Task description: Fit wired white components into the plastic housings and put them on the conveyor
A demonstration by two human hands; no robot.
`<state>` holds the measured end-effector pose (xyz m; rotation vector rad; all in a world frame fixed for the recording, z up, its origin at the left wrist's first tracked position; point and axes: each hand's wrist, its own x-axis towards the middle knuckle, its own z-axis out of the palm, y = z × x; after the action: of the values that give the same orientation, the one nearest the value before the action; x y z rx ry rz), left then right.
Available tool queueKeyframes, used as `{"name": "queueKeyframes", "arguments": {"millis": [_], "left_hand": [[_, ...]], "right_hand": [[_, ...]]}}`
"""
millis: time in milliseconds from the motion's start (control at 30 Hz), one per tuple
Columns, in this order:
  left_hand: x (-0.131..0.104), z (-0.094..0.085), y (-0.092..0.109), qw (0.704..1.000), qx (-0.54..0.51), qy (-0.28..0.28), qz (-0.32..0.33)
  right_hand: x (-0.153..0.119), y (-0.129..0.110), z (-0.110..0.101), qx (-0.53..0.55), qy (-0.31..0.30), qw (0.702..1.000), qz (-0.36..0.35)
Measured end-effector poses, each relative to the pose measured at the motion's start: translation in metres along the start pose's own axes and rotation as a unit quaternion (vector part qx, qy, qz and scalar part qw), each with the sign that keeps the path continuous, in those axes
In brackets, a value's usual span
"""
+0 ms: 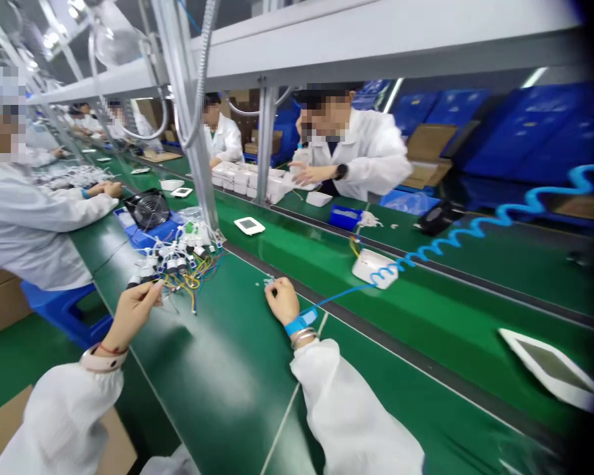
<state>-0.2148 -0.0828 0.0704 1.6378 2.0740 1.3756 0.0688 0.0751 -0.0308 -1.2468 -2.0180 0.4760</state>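
My left hand (134,311) is raised over the green bench, thumb and fingertips pinched together. Whatever is between them is too small to make out. Just beyond it lies a heap of small white-and-black parts (175,254) with coloured wires. My right hand (283,301), wearing a blue wrist strap (301,322), rests by the bench's far edge with its fingers curled in. Its fingertips are at a little scatter of small clear pieces (268,282); anything inside the fingers is hidden.
Behind the heap stands a black fan (148,208). The green conveyor (307,254) carries white panels with screens (249,226) and a white housing (375,268). A coiled blue cord (455,234) stretches rightward from my strap. Co-workers sit left and opposite; a metal post (191,132) rises ahead.
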Motion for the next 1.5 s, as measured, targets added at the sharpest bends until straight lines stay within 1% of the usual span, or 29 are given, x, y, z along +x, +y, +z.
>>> {"name": "queueKeyframes", "arguments": {"millis": [100, 167, 367, 433, 500, 600, 700, 800, 867, 967, 1000, 1033, 1100, 1167, 1267, 1333, 1433, 1500], "left_hand": [[0.006, -0.009, -0.010, 0.999, 0.049, 0.008, 0.011], [0.016, -0.011, -0.022, 0.995, 0.094, 0.027, 0.018], [0.062, -0.016, -0.069, 0.975, 0.195, 0.104, 0.031], [0.080, -0.019, -0.082, 0.964, 0.233, 0.117, 0.044], [0.098, -0.020, -0.091, 0.956, 0.268, 0.106, 0.055], [0.123, -0.018, -0.100, 0.947, 0.309, 0.059, 0.063], [0.138, -0.015, -0.105, 0.940, 0.334, 0.026, 0.067], [0.135, -0.019, -0.108, 0.936, 0.344, 0.023, 0.068], [0.123, -0.026, -0.112, 0.934, 0.350, 0.046, 0.054], [0.100, -0.037, -0.121, 0.929, 0.355, 0.100, 0.006], [0.094, -0.039, -0.125, 0.929, 0.354, 0.108, -0.012], [0.089, -0.041, -0.129, 0.930, 0.350, 0.108, -0.029], [0.085, -0.041, -0.136, 0.935, 0.337, 0.090, -0.060], [0.089, -0.037, -0.140, 0.941, 0.319, 0.070, -0.086], [0.107, -0.028, -0.140, 0.947, 0.292, 0.046, -0.125], [0.118, -0.025, -0.138, 0.951, 0.269, 0.022, -0.152], [0.125, -0.030, -0.134, 0.958, 0.227, -0.002, -0.174], [0.120, -0.037, -0.130, 0.963, 0.203, 0.010, -0.177]], "right_hand": [[0.003, 0.000, 0.006, -0.010, 0.006, 1.000, -0.002], [0.002, 0.002, 0.007, -0.013, 0.003, 1.000, -0.010], [-0.004, 0.004, 0.004, -0.019, -0.005, 0.999, -0.032], [-0.006, 0.004, 0.004, -0.024, -0.004, 0.999, -0.036], [-0.007, 0.005, 0.004, -0.027, -0.002, 0.999, -0.040], [-0.007, 0.006, 0.004, -0.027, 0.000, 0.999, -0.043], [-0.008, 0.007, 0.004, -0.028, -0.002, 0.999, -0.045], [-0.008, 0.008, 0.003, -0.025, -0.005, 0.998, -0.053], [-0.008, 0.009, 0.003, -0.023, -0.008, 0.998, -0.056], [-0.008, 0.010, 0.003, -0.020, -0.010, 0.998, -0.057], [-0.009, 0.010, 0.003, -0.019, -0.012, 0.998, -0.058], [-0.009, 0.010, 0.003, -0.018, -0.013, 0.998, -0.058], [-0.009, 0.011, 0.003, -0.020, -0.018, 0.998, -0.059], [-0.010, 0.011, 0.003, -0.022, -0.022, 0.998, -0.061], [-0.012, 0.010, 0.003, -0.020, -0.026, 0.997, -0.063], [-0.013, 0.010, 0.002, -0.017, -0.030, 0.997, -0.068], [-0.014, 0.009, 0.001, -0.013, -0.034, 0.997, -0.072], [-0.015, 0.009, 0.000, -0.011, -0.035, 0.997, -0.070]]}}
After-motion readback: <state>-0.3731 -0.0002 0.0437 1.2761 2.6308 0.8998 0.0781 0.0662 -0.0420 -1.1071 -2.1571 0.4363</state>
